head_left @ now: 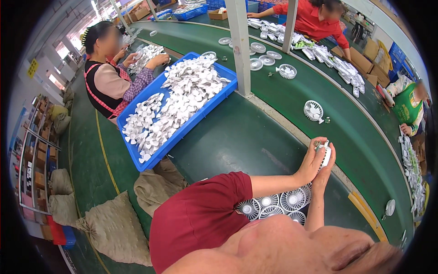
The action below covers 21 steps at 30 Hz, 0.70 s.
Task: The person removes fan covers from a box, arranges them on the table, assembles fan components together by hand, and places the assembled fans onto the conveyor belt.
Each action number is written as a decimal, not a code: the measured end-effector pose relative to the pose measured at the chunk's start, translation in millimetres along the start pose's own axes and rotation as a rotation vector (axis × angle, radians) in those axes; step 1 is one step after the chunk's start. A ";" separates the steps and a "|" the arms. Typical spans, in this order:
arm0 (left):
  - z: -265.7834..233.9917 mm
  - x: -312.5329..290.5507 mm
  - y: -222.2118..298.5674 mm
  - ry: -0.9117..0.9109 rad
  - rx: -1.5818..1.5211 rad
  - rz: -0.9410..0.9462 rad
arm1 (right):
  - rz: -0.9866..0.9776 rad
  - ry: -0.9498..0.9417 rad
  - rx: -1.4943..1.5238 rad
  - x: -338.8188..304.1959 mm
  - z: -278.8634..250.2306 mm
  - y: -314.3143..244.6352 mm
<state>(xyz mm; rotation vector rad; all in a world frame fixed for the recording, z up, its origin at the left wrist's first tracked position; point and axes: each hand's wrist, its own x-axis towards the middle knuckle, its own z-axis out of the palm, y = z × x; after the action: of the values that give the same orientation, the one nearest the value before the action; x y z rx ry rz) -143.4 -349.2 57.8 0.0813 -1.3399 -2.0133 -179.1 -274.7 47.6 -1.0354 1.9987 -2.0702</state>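
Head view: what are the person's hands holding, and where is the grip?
Both hands, left hand and right hand, hold a small white fan part, grip on opposite sides of its rim.

The scene was evenly and brightly lit from overhead, with daylight glare blown out at the upper left windows. Shadows were kept soft and faint. Straight edges were bent strongly toward the black circular rim by the fisheye lens. The nearest foreground was rendered soft and out of focus.

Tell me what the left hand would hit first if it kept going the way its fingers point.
Probably the small white fan lying on the green belt beyond the left hand; depth is hard to judge here.
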 end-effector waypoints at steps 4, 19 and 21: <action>2.8 -2.0 3.4 0.029 0.086 0.091 | -0.001 0.056 0.017 -1.5 4.5 2.2; -42.0 107.2 -56.5 -0.236 0.856 0.399 | -0.044 0.522 -1.200 30.6 -138.0 45.2; -50.7 133.7 -73.5 -0.152 1.009 0.370 | -0.018 0.497 -1.293 21.4 -144.3 18.6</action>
<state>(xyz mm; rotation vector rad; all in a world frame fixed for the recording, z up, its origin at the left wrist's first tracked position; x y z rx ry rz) -260.4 -451.1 15.9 0.1241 -2.1599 -0.9106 -276.5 -164.6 51.0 -0.5449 3.6687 -0.8405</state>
